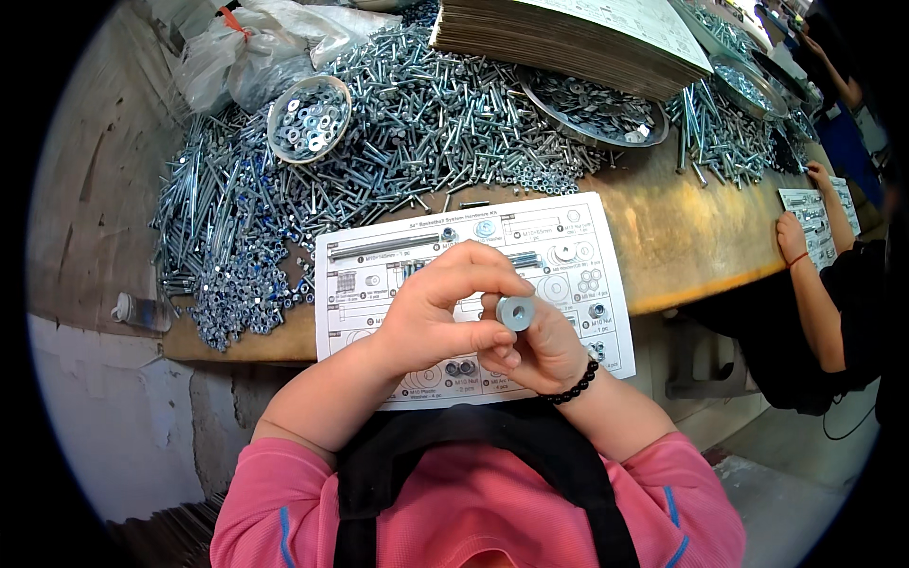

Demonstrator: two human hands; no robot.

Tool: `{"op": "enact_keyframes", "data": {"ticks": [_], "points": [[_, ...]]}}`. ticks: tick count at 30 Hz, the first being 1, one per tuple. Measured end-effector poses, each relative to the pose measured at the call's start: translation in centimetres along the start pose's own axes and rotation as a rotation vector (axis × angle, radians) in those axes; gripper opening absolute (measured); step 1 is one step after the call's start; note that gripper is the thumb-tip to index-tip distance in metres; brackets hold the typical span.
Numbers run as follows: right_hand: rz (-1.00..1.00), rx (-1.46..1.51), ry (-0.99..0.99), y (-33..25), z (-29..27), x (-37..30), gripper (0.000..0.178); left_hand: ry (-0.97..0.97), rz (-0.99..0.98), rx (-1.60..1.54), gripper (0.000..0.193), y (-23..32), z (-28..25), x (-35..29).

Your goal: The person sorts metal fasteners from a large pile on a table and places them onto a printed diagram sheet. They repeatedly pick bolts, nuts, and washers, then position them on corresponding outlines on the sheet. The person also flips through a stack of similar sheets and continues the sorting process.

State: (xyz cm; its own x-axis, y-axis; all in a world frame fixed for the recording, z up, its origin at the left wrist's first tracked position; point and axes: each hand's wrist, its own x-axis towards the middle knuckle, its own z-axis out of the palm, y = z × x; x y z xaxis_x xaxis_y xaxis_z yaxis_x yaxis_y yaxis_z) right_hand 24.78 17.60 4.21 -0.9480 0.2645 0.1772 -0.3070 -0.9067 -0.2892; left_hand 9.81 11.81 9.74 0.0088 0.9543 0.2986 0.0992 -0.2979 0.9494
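A flat grey round washer [516, 313] with a small centre hole stands on edge at the fingertips of both hands, above a printed sheet [614, 275]. My left hand [431, 308] curls its index finger over the washer's top, with the thumb at its lower left. My right hand [551, 352], with a black bead bracelet at the wrist, closes round it from below and the right. Whether more washers are stacked behind is hidden. Hardware lies on the sheet: a long bolt [393, 246], dark nuts [461, 367] and shorter bolts [524, 259].
Loose bolts [407, 114] cover the table's far side, with nuts [232, 303] heaped at left. A bowl [275, 133] and a metal tray [606, 142] hold washers. A stack of printed sheets [568, 47] stands behind. At right, another person's hands [791, 237] are over a similar sheet.
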Motion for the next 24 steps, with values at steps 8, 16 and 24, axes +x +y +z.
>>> {"op": "enact_keyframes", "data": {"ticks": [8, 16, 24], "points": [[-0.041, -0.07, -0.042, 0.1, -0.2, 0.4, 0.038, -0.082, 0.204, 0.445, 0.034, 1.8, -1.1, 0.2], [-0.006, -0.188, 0.019, -0.4, 0.6, 0.4, 0.034, -0.03, 0.229, 0.437, 0.032, 2.2, -1.0, -0.5], [-0.052, -1.36, 0.47, -8.9, 1.6, -1.9, 0.027, 0.31, 0.01, 0.061, 0.033, 1.2, -3.9, -4.5]]}}
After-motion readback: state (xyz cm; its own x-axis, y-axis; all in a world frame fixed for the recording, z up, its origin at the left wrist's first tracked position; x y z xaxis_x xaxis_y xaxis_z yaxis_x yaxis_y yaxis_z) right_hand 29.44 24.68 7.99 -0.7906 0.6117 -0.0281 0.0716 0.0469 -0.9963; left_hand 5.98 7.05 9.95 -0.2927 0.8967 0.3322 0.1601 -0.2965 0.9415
